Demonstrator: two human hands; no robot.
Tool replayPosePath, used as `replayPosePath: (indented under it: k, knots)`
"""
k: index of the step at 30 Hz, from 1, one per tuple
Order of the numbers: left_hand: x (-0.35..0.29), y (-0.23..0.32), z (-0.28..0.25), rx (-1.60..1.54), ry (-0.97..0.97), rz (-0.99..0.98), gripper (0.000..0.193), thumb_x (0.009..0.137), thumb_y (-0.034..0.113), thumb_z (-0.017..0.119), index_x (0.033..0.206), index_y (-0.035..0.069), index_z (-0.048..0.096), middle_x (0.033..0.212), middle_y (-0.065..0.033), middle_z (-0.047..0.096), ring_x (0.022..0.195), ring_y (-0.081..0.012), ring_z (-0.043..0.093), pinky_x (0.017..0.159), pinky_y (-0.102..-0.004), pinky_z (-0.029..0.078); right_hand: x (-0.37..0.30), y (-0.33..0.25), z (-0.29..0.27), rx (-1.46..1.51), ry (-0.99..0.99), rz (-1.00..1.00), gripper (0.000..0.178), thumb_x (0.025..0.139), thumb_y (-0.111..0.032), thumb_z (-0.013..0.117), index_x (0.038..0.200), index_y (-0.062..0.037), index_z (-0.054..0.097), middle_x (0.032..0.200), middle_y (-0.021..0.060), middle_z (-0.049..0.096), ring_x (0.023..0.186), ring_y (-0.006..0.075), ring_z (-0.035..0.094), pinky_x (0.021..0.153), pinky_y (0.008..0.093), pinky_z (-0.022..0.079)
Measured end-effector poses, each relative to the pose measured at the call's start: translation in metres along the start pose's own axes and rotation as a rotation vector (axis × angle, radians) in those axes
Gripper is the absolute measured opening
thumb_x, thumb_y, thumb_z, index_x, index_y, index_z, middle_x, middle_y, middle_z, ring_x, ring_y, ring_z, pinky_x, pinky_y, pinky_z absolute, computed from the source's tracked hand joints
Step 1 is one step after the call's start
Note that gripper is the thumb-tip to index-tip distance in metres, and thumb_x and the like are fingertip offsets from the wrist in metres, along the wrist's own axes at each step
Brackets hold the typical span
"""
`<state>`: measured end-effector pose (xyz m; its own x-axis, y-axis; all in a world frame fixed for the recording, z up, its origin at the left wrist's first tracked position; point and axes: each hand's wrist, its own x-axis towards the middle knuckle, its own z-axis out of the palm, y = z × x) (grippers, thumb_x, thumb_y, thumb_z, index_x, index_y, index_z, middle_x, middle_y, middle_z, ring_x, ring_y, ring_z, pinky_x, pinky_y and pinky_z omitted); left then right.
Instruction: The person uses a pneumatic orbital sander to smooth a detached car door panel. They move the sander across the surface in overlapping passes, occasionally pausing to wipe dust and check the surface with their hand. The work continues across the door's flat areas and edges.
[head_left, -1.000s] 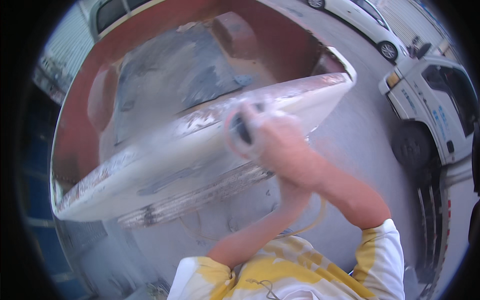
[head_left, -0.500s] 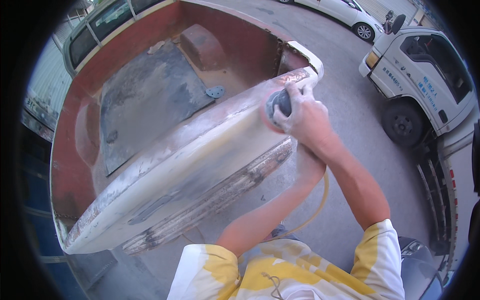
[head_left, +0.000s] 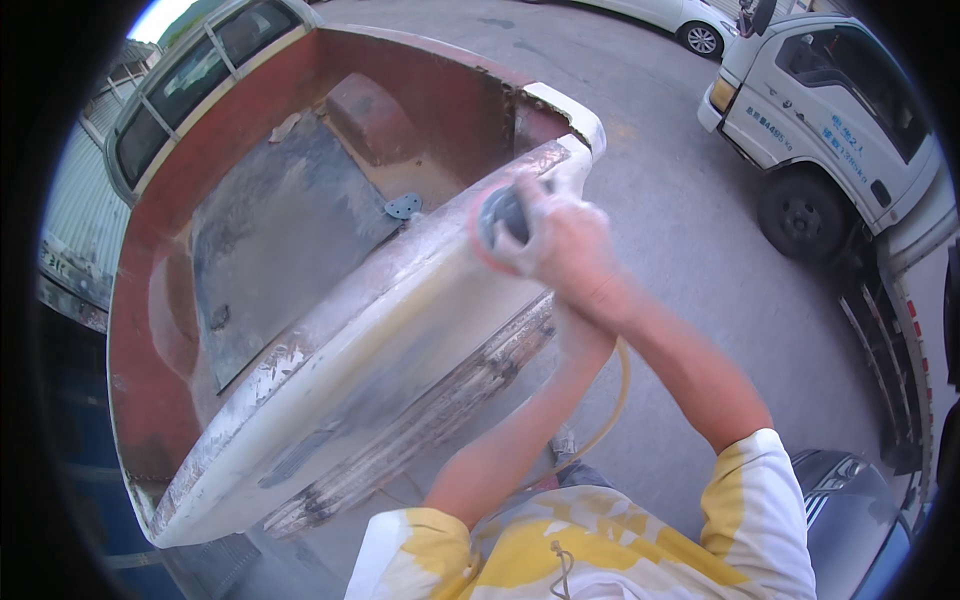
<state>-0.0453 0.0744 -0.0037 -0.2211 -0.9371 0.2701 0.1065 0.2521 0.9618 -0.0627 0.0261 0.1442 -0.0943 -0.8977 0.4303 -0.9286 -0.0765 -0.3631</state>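
My right hand [head_left: 572,245], dusty white, is wrapped over the top of a round air sander [head_left: 500,222] with a reddish pad rim. The pad meets the upper outer face of a pickup's tailgate [head_left: 400,318], near its right end. Bare and whitish patches, a yellowish band and grey smears mark that panel. My left forearm [head_left: 510,435] passes under the right wrist; the left hand is hidden behind the right one, so its fingers cannot be made out. A yellowish hose [head_left: 615,400] hangs from below my wrists. Motion blurs the right hand and sander.
Inside the red truck bed [head_left: 150,370] lies a dark mat [head_left: 290,230]; a perforated sanding disc [head_left: 403,206] rests by the tailgate. A worn bumper [head_left: 420,420] runs below. A white truck [head_left: 830,120] stands at right, a white car [head_left: 660,18] beyond.
The whole view has shifted, with the truck bed sitting further left. The sander has slid slightly leftward along the tailgate, still in my right hand.
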Motion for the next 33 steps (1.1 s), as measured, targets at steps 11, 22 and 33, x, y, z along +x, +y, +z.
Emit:
replayPosePath:
  k: [11, 22, 33]
  knots:
    - [0.015, 0.014, -0.008, 0.412, -0.104, 0.138, 0.047, 0.094, 0.018, 0.066, 0.135, 0.003, 0.049, 0.123, -0.0167, 0.063, 0.115, -0.0293, 0.062, 0.095, -0.0421, 0.049, 0.006, 0.017, 0.0, 0.012, 0.041, 0.11, 0.06, 0.088, -0.038, 0.065, 0.135, -0.0041, 0.052, 0.11, 0.0279, 0.06, 0.083, 0.0443, 0.07, 0.072, 0.0472, 0.059]
    - [0.029, -0.034, 0.021, 0.405, -0.045, 0.332, 0.043, 0.098, 0.015, 0.058, 0.138, 0.006, 0.048, 0.124, -0.0168, 0.064, 0.117, -0.0326, 0.062, 0.094, -0.0415, 0.051, 0.005, 0.057, 0.01, 0.054, 0.117, 0.161, 0.057, 0.085, -0.038, 0.07, 0.132, -0.01, 0.054, 0.109, 0.0242, 0.06, 0.085, 0.0423, 0.07, 0.074, 0.0483, 0.058]
    - [0.029, -0.024, 0.029, 0.408, -0.131, 0.139, 0.048, 0.095, 0.017, 0.066, 0.137, 0.005, 0.048, 0.133, -0.0141, 0.058, 0.125, -0.0257, 0.056, 0.1, -0.038, 0.047, 0.006, 0.061, 0.004, 0.064, 0.093, 0.146, 0.06, 0.086, -0.038, 0.069, 0.136, -0.0087, 0.051, 0.11, 0.0282, 0.058, 0.084, 0.0471, 0.069, 0.074, 0.0515, 0.058]
